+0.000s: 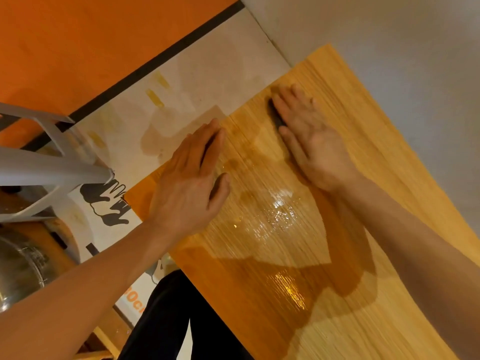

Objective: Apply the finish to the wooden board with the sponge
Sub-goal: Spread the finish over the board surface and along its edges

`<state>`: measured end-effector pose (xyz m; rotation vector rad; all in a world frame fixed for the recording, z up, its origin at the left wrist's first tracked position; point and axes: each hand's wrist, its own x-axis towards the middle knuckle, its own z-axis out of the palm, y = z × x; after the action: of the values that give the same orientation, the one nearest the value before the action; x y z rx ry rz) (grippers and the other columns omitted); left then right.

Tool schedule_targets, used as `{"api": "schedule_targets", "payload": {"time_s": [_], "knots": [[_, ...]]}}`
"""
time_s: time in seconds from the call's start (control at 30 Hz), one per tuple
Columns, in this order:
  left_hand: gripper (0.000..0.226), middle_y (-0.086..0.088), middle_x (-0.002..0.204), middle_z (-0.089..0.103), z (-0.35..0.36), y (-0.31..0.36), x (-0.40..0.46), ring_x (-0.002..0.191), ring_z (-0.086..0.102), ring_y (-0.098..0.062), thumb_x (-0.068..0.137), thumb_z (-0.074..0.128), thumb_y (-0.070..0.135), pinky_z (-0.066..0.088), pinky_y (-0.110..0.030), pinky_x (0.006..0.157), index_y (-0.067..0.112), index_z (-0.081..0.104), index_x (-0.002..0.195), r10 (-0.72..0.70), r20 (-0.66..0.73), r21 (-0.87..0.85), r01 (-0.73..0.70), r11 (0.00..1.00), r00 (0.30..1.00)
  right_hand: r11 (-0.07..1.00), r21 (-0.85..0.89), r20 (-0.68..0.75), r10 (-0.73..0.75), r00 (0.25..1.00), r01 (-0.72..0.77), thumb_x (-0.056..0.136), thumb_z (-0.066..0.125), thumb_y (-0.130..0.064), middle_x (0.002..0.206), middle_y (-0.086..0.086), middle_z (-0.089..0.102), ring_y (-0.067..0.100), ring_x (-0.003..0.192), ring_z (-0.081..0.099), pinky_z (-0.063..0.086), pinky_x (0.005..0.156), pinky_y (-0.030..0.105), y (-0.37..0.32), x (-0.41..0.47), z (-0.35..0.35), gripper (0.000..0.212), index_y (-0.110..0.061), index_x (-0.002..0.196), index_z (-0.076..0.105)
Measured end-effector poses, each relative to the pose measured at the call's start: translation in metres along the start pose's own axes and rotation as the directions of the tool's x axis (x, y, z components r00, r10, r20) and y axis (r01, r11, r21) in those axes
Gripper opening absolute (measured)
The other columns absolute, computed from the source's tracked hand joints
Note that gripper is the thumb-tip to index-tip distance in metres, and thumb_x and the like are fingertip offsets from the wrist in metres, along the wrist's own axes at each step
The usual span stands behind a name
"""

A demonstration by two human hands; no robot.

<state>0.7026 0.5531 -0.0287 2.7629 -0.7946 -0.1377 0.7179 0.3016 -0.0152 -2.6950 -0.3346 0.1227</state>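
A large wooden board (298, 242) with fine grain lies across the view, wet and glossy in its middle. My right hand (309, 141) lies flat with straight fingers near the board's far edge and presses a dark sponge (275, 116), which shows only as a thin dark strip beside the fingers. My left hand (193, 178) rests flat on the board's left edge, fingers straight, holding nothing.
White paper sheeting (197, 81) with yellow stains lies under the board. Grey stool legs (52, 167) stand at the left, with a metal bowl (18, 271) below them. An orange surface (78, 35) fills the far left. A dark trouser leg (166, 320) shows at the bottom.
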Motion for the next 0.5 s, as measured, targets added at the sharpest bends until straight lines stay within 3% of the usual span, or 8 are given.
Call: {"api": "schedule_targets", "payload": {"time_s": [0.1, 0.13, 0.2, 0.27, 0.33, 0.43, 0.5], "knots": [[0.066, -0.018, 0.166, 0.025, 0.002, -0.001, 0.000, 0.152, 0.029, -0.031, 0.105, 0.034, 0.038, 0.029, -0.043, 0.122, 0.000, 0.024, 0.158, 0.004, -0.013, -0.018, -0.004, 1.000, 1.000, 0.934, 0.055, -0.189, 0.357, 0.915, -0.353, 0.105, 0.028, -0.024, 0.160, 0.013, 0.020, 0.028, 0.150, 0.011, 0.006, 0.123, 0.043, 0.011, 0.032, -0.004, 0.050, -0.006, 0.152, 0.025], [0.066, -0.018, 0.166, 0.024, 0.002, -0.002, -0.001, 0.152, 0.029, -0.031, 0.105, 0.034, 0.037, 0.029, -0.043, 0.123, 0.000, 0.023, 0.159, 0.006, -0.014, -0.027, -0.006, 1.000, 1.000, 0.915, 0.071, -0.213, 0.403, 0.890, -0.397, 0.105, 0.028, -0.024, 0.160, 0.013, 0.020, 0.028, 0.150, 0.011, 0.004, 0.124, 0.041, -0.002, 0.032, 0.002, 0.050, -0.006, 0.152, 0.026], [0.066, -0.017, 0.166, 0.023, 0.002, -0.002, -0.001, 0.153, 0.027, -0.031, 0.105, 0.033, 0.037, 0.028, -0.044, 0.123, 0.000, 0.023, 0.159, 0.011, -0.014, -0.043, -0.011, 0.999, 1.000, 0.949, 0.051, -0.205, 0.315, 0.926, -0.312, 0.104, 0.029, -0.024, 0.159, 0.013, 0.025, 0.029, 0.149, 0.014, 0.004, 0.123, 0.039, -0.039, 0.013, 0.020, 0.050, -0.005, 0.150, 0.030], [0.066, -0.017, 0.166, 0.022, 0.001, 0.000, 0.000, 0.153, 0.026, -0.031, 0.104, 0.033, 0.037, 0.025, -0.043, 0.124, 0.000, 0.024, 0.158, 0.014, -0.012, -0.050, -0.015, 0.999, 1.000, 0.995, 0.016, -0.113, 0.104, 0.988, -0.102, 0.105, 0.031, -0.024, 0.157, 0.012, 0.029, 0.026, 0.149, 0.017, 0.007, 0.123, 0.040, -0.066, -0.017, 0.033, 0.048, -0.005, 0.149, 0.033], [0.066, -0.016, 0.167, 0.021, 0.000, 0.001, 0.000, 0.154, 0.025, -0.030, 0.104, 0.031, 0.038, 0.018, -0.039, 0.125, 0.000, 0.023, 0.158, 0.007, 0.002, -0.056, -0.007, 0.998, 1.000, 1.000, -0.022, -0.017, 0.007, 1.000, -0.007, 0.105, 0.030, -0.025, 0.158, 0.010, 0.028, 0.023, 0.149, 0.015, 0.009, 0.123, 0.041, -0.054, -0.026, 0.025, 0.049, -0.006, 0.149, 0.032], [0.067, -0.015, 0.167, 0.019, -0.001, 0.000, 0.002, 0.154, 0.023, -0.028, 0.104, 0.030, 0.038, 0.012, -0.033, 0.124, 0.000, 0.023, 0.158, 0.006, 0.012, -0.065, -0.005, 0.998, 1.000, 0.976, -0.034, -0.121, 0.210, 0.970, -0.216, 0.104, 0.027, -0.028, 0.159, 0.011, 0.026, 0.026, 0.149, 0.016, 0.010, 0.123, 0.045, -0.002, -0.006, 0.005, 0.051, -0.008, 0.150, 0.031], [0.067, -0.015, 0.167, 0.018, -0.001, 0.000, 0.002, 0.155, 0.021, -0.027, 0.105, 0.030, 0.038, 0.008, -0.030, 0.124, -0.001, 0.023, 0.158, 0.004, 0.003, -0.065, -0.004, 0.998, 1.000, 0.903, 0.037, -0.228, 0.424, 0.877, -0.427, 0.104, 0.028, -0.026, 0.160, 0.013, 0.022, 0.029, 0.149, 0.014, 0.009, 0.123, 0.045, 0.026, 0.008, -0.007, 0.051, -0.006, 0.151, 0.028]]}}
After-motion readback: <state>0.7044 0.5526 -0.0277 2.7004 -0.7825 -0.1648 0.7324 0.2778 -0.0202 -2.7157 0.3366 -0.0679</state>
